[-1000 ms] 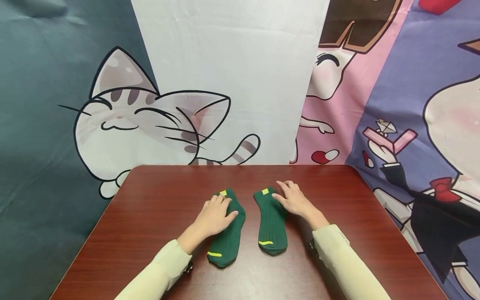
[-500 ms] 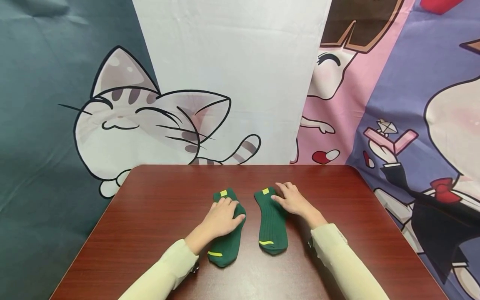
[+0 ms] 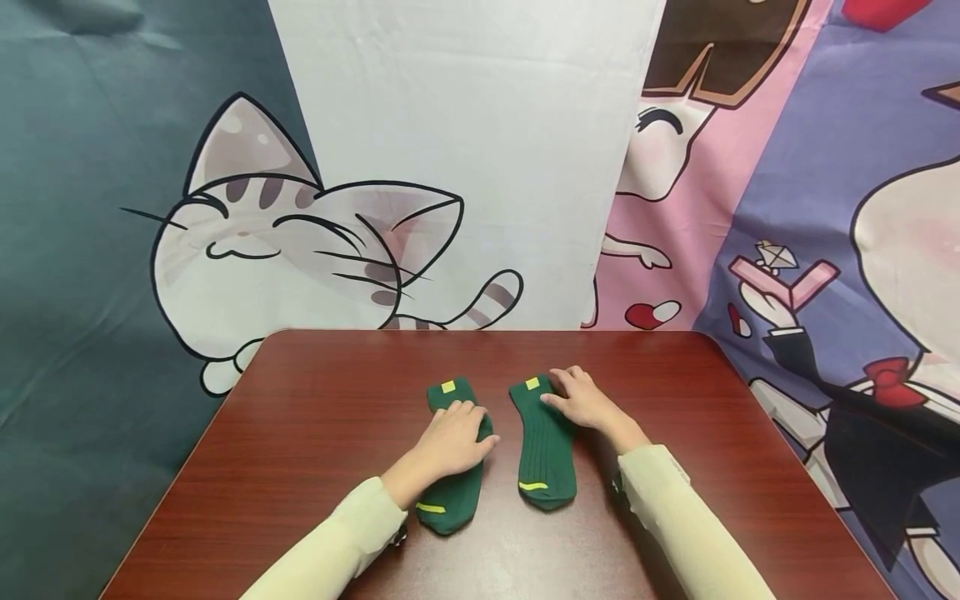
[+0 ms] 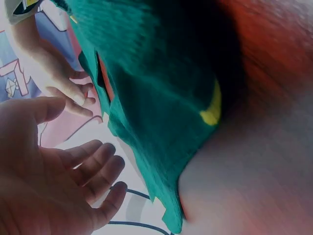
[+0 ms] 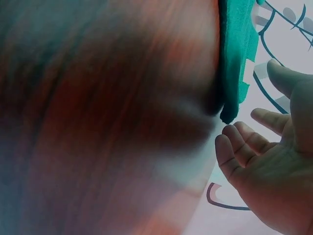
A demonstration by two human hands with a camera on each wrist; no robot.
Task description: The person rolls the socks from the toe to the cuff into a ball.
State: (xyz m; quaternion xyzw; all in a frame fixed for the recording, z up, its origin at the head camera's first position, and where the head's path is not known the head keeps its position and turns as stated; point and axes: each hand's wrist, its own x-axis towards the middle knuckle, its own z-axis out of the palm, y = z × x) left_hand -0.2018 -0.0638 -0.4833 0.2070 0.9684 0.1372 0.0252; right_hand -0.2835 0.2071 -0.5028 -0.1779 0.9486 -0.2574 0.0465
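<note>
Two green ribbed socks lie side by side on the table, each with a yellow patch at the cuff and a yellow line at the toe. Over the middle of the left sock (image 3: 453,487) is my left hand (image 3: 452,437), fingers loosely bent. A gap shows between that hand and the sock (image 4: 146,78) in the left wrist view. Beside the upper right edge of the right sock (image 3: 546,450) is my right hand (image 3: 587,402), its fingertips overlapping the cuff area. In the right wrist view, the right hand (image 5: 274,152) has relaxed fingers and an empty palm, close to the sock (image 5: 234,58).
The socks lie on a dark red-brown wooden table (image 3: 300,417) with rounded far corners. Directly behind its far edge hangs a printed cloth backdrop (image 3: 480,125) with a cartoon cat and other figures.
My left hand has moved right and slightly nearer, uncovering the left sock's cuff. The right hand has barely shifted. Both socks lie as before.
</note>
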